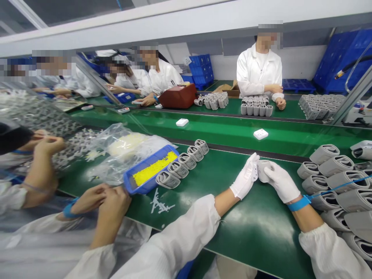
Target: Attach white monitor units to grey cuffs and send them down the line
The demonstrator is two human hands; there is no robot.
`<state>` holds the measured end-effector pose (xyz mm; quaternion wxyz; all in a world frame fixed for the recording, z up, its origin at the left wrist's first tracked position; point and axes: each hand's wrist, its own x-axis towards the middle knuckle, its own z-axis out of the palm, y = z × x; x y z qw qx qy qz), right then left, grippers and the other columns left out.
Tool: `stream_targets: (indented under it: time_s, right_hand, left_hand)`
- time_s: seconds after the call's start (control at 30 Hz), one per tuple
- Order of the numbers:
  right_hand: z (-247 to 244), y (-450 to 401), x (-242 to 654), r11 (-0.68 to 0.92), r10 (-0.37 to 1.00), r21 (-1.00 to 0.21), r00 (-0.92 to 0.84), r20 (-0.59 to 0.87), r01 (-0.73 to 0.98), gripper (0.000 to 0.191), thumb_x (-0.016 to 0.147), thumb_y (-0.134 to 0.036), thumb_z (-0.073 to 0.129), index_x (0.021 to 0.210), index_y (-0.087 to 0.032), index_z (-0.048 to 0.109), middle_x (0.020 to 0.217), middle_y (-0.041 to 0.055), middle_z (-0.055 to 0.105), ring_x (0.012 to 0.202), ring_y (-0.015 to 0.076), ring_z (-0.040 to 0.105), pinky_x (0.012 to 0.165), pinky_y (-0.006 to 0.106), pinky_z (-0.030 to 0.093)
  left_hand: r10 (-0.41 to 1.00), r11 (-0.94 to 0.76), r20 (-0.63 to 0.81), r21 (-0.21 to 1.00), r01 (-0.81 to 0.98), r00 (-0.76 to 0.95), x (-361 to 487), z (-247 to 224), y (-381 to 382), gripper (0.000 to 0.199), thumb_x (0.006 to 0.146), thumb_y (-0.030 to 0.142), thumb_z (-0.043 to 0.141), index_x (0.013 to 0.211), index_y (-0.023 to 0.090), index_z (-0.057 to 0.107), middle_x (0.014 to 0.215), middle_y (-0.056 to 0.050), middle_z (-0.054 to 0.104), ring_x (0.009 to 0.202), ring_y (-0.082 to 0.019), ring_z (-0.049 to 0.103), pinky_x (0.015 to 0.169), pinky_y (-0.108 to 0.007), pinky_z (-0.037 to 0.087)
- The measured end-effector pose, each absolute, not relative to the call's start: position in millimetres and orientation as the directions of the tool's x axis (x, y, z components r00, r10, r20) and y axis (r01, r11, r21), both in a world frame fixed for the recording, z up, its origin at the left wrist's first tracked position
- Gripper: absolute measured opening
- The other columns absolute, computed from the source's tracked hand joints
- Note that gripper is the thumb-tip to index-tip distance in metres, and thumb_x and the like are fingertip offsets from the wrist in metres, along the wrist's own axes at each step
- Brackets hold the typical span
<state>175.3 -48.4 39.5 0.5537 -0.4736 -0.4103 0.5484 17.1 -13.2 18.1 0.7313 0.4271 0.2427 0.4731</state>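
Observation:
My left hand (245, 179), in a white glove, holds a small white device (255, 172) with dark marks, seen edge-on. Close beside it, my right hand (281, 181), also gloved and with a blue wrist strap (299, 203), grips a grey rolled cuff (264, 171). Device and cuff are side by side over the green table (247, 228); whether they touch is hard to tell. Several larger grey rolled cuffs (347, 181) are stacked to the right of my right hand.
A row of grey cuffs (178, 169) stands beside a blue tray (139, 190) of yellow pieces. White devices (260, 134) lie on the green conveyor (221, 131). A co-worker's hands (112, 203) are at the left; another person (259, 69) stands opposite.

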Motion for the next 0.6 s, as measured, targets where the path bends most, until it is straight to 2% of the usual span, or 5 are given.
stream_targets:
  time_s: [0.2, 0.33, 0.43, 0.53, 0.6]
  right_hand:
    - [43, -48, 161, -0.053, 0.967, -0.995, 0.252, -0.029, 0.090, 0.047, 0.077, -0.039, 0.079, 0.121, -0.024, 0.075, 0.123, 0.0067, 0.079, 0.115, 0.0317, 0.071, 0.109, 0.046, 0.053]
    - [43, -50, 154, -0.063, 0.950, -0.984, 0.313, -0.008, 0.166, 0.048, 0.078, -0.042, 0.076, 0.123, -0.026, 0.075, 0.126, 0.0060, 0.077, 0.118, 0.0322, 0.069, 0.113, 0.048, 0.049]
    - [46, -52, 156, -0.045, 0.941, -0.968, 0.335, 0.041, 0.245, 0.049, 0.078, -0.040, 0.078, 0.126, -0.028, 0.075, 0.130, 0.0062, 0.075, 0.122, 0.0330, 0.067, 0.117, 0.050, 0.045]
    - [49, -53, 165, 0.045, 0.933, -0.938, 0.321, 0.162, 0.343, 0.053, 0.077, -0.035, 0.079, 0.129, -0.029, 0.076, 0.136, 0.0069, 0.072, 0.132, 0.0338, 0.061, 0.124, 0.049, 0.039]
    - [50, -54, 171, 0.102, 0.936, -0.917, 0.276, 0.221, 0.386, 0.053, 0.078, -0.034, 0.078, 0.130, -0.029, 0.076, 0.143, 0.0075, 0.069, 0.139, 0.0333, 0.057, 0.127, 0.048, 0.036]
  left_hand:
    - [0.927, 0.072, 0.099, 0.900, -0.431, 0.361, 21, 15, -17, 0.083, 0.098, 0.073, 0.060, 0.164, 0.025, 0.045, 0.172, -0.015, 0.040, 0.160, -0.030, 0.038, 0.135, -0.045, 0.028]
    - [0.936, 0.030, 0.112, 0.919, -0.392, 0.334, 21, 14, -17, 0.084, 0.097, 0.074, 0.061, 0.164, 0.026, 0.044, 0.173, -0.014, 0.039, 0.160, -0.030, 0.038, 0.133, -0.044, 0.031]
    - [0.929, 0.098, 0.055, 0.917, -0.387, 0.366, 21, 10, -10, 0.087, 0.094, 0.076, 0.065, 0.165, 0.030, 0.044, 0.175, -0.010, 0.036, 0.160, -0.032, 0.037, 0.132, -0.046, 0.031]
    - [0.902, 0.159, 0.021, 0.911, -0.379, 0.430, 20, 7, 0, 0.085, 0.091, 0.072, 0.072, 0.160, 0.026, 0.054, 0.165, -0.012, 0.052, 0.151, -0.034, 0.049, 0.129, -0.049, 0.037]
    - [0.868, 0.164, 0.024, 0.929, -0.333, 0.495, 16, 8, 5, 0.075, 0.092, 0.064, 0.076, 0.151, 0.020, 0.063, 0.151, -0.016, 0.064, 0.141, -0.034, 0.059, 0.124, -0.049, 0.043]
